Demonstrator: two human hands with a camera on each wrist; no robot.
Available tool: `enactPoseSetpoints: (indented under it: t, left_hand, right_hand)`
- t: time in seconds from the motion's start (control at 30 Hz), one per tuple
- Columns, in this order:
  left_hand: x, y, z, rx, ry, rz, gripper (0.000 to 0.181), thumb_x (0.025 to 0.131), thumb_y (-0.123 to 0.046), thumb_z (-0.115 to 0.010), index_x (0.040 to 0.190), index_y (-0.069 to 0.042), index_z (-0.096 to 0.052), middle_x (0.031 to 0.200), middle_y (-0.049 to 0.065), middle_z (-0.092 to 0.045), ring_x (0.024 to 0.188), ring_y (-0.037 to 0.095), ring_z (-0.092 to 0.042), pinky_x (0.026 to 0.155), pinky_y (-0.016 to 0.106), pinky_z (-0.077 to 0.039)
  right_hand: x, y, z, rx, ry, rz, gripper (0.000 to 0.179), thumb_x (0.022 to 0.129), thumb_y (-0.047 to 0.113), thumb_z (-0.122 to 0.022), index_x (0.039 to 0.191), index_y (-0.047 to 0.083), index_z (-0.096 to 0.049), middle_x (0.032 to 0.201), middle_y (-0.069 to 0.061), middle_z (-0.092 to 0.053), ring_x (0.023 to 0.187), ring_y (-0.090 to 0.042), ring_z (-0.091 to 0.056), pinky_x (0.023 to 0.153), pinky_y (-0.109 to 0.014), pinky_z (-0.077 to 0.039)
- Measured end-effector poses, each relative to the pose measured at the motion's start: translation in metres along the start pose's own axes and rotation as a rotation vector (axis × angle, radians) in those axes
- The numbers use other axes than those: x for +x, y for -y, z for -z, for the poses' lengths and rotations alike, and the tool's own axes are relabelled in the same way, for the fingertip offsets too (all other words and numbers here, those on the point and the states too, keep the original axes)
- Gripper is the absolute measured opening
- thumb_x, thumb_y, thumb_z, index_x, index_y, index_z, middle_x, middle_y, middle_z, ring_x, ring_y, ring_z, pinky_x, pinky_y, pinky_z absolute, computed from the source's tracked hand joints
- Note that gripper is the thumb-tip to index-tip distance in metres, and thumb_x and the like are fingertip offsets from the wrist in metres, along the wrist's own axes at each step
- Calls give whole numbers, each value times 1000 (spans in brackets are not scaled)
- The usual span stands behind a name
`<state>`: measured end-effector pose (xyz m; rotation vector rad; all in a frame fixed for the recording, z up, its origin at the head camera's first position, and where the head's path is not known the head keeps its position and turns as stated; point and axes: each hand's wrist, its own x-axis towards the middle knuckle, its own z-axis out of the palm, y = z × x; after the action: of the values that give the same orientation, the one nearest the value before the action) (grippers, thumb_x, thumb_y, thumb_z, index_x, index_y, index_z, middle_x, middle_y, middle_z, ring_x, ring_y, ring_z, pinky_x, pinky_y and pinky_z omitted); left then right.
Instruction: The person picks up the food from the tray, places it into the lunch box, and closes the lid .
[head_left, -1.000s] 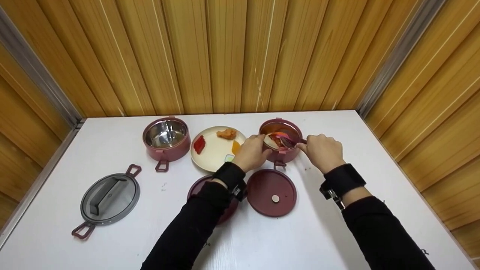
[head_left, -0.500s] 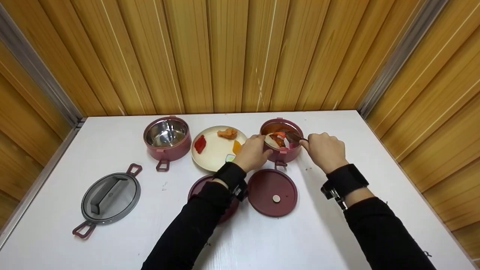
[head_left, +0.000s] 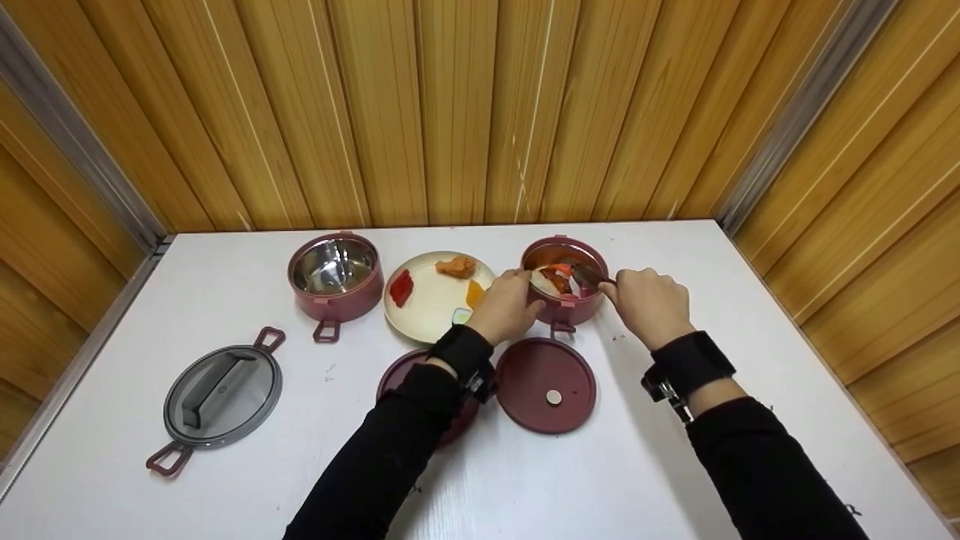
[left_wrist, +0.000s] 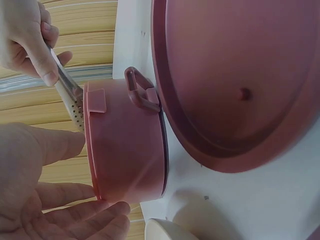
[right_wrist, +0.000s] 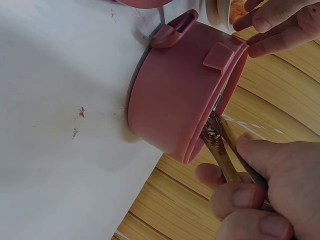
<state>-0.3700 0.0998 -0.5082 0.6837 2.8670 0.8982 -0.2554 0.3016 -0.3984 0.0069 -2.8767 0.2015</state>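
My right hand point(head_left: 651, 304) grips metal tongs point(right_wrist: 220, 150), whose perforated tips reach down into a maroon pot point(head_left: 564, 309) at the back right. Inside the pot lie food pieces point(head_left: 556, 279) in white, brown, red and pink. My left hand point(head_left: 504, 304) is at the pot's left side, its fingers extended and touching near the rim; the left wrist view shows the thumb close to the rim and the other fingers along the outer wall. What the tong tips touch inside is hidden by the pot wall in both wrist views.
Left of the pot is a cream plate point(head_left: 420, 319) with a drumstick point(head_left: 456, 266), a red piece point(head_left: 401, 289) and an orange piece point(head_left: 473, 294). Farther left stands another maroon pot point(head_left: 337, 304). A grey handled lid point(head_left: 223, 397) and a round maroon lid point(head_left: 525, 382) lie in front.
The tong tips have moved a little up and right inside the pot since the oldest frame, and the food under them shows more plainly. My left hand has stayed at the rim.
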Motion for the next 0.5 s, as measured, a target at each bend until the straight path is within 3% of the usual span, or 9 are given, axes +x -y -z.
enactPoseSetpoints:
  t: [0.1,0.17,0.3,0.5]
  left_hand:
    - [0,1,-1,16,-6,-4,68,106,-34,-72,160,2,-53,161,23,-59,150,35,-59,128,44,-48]
    - [15,19,-16,4,-16,-30,70,105,-40,-71,161,-1,-53,162,21,-58,150,33,-59,128,43,-48]
    - [13,19,-15,10,-5,-37,69,107,-40,-69,163,-3,-52,163,20,-58,151,32,-58,129,44,-48]
    - [-16,-9,14,52,-16,-20,62,105,-31,-73,155,2,-58,153,22,-65,144,33,-63,123,50,-53]
  right_hand:
    - [0,0,-2,-2,-9,2,42,108,32,-70,89,-6,-73,85,-36,-74,78,-61,-73,62,-71,-58]
    - [-1,0,-2,-2,-9,4,42,108,32,-70,89,-6,-74,85,-36,-74,78,-61,-73,62,-71,-58]
    - [-1,0,-3,4,6,-1,44,108,34,-69,90,-5,-73,87,-36,-74,79,-60,-73,63,-71,-58]
    - [-3,1,-1,13,-4,6,46,110,36,-66,89,-5,-71,86,-37,-73,79,-61,-72,64,-72,-58]
